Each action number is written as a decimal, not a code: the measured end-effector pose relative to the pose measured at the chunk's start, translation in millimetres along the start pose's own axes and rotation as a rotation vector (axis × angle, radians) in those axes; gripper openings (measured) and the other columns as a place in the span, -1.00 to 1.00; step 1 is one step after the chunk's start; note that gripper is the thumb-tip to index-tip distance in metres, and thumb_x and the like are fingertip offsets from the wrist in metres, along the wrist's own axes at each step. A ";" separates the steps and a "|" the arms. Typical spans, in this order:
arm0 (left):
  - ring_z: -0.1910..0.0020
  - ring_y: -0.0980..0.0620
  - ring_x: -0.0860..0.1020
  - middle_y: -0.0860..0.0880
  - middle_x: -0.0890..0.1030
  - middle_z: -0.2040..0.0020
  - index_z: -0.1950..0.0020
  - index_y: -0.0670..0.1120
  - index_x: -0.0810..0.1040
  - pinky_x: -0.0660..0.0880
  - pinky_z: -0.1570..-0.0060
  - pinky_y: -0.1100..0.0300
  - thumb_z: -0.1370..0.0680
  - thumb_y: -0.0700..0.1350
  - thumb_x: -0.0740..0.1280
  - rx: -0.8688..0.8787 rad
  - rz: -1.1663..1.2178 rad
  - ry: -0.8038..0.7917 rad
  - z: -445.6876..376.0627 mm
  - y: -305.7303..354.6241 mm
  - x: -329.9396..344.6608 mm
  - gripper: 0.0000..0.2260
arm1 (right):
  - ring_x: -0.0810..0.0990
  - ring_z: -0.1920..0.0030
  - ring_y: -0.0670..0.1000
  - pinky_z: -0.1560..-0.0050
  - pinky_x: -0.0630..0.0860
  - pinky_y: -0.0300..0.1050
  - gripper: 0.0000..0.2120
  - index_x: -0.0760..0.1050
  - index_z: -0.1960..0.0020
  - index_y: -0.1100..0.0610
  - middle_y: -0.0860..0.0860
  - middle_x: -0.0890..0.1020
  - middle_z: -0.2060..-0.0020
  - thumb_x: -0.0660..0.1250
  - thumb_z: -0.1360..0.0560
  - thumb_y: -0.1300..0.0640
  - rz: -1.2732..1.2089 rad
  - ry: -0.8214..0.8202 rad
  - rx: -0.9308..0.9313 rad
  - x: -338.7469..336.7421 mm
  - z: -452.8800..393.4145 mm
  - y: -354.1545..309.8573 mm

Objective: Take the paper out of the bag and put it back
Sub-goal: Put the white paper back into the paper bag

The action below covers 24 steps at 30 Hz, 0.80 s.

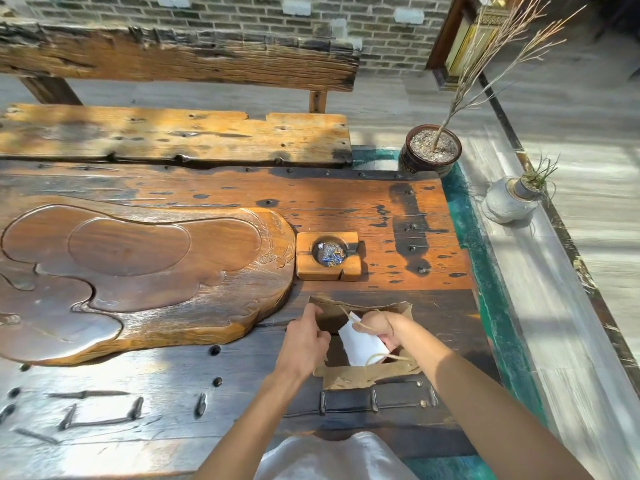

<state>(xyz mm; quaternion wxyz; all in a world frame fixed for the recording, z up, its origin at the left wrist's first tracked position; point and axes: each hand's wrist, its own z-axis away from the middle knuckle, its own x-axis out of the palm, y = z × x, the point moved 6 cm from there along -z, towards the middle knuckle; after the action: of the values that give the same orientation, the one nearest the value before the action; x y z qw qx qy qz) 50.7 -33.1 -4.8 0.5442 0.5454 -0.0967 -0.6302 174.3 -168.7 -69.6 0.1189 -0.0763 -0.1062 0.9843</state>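
Note:
A brown paper bag (367, 375) with twine handles stands open on the dark wooden table (145, 403), near its front right part. My left hand (304, 341) grips the bag's left rim and holds the mouth open. My right hand (379, 325) is inside the bag's mouth, shut on a folded white paper (362, 346). The paper sits half within the bag, tilted, its lower edge near the front wall. One twine handle crosses over my right hand.
A small wooden ashtray (327, 270) with butts lies just behind the bag. A large carved wooden tea tray (138, 271) fills the table's left. A bench (173, 133) stands behind. Two potted plants (431, 150) (512, 199) sit off the right edge.

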 end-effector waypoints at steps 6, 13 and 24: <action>0.31 0.23 0.49 0.16 0.50 0.26 -0.48 0.05 0.28 0.34 0.42 0.43 -0.48 -0.23 0.29 0.000 0.036 -0.038 1.6 -1.5 -4.2 -0.42 | 0.22 -0.56 0.17 -0.52 0.24 0.04 -0.42 0.12 -0.59 0.20 0.16 0.22 -0.58 0.14 -0.66 -0.01 0.216 0.194 -0.114 20.5 -14.9 -27.7; 0.37 0.25 0.51 0.12 0.51 0.33 -0.52 0.04 0.25 0.38 0.48 0.49 -0.47 -0.24 0.30 0.019 0.051 -0.058 3.8 -1.0 -6.6 -0.37 | 0.53 -0.32 0.16 -0.37 0.47 0.06 -0.51 0.30 -0.47 0.18 0.18 0.53 -0.34 0.16 -0.64 -0.07 -0.188 0.076 0.084 34.6 -24.7 -19.3; 0.34 0.24 0.49 0.12 0.52 0.31 -0.53 0.04 0.25 0.34 0.44 0.54 -0.49 -0.24 0.29 0.009 0.077 -0.088 5.1 -4.8 -10.3 -0.38 | 0.56 -0.34 0.19 -0.43 0.42 0.12 -0.57 0.37 -0.45 0.21 0.24 0.55 -0.35 0.08 -0.70 -0.02 -0.588 -0.165 0.054 65.2 -46.5 -4.2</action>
<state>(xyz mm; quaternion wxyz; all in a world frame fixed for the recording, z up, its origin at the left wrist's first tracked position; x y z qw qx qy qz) 42.0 -25.4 -0.2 0.5609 0.5152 -0.1445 -0.6317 120.7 -139.5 -121.7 0.3915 0.0412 -0.1070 0.9130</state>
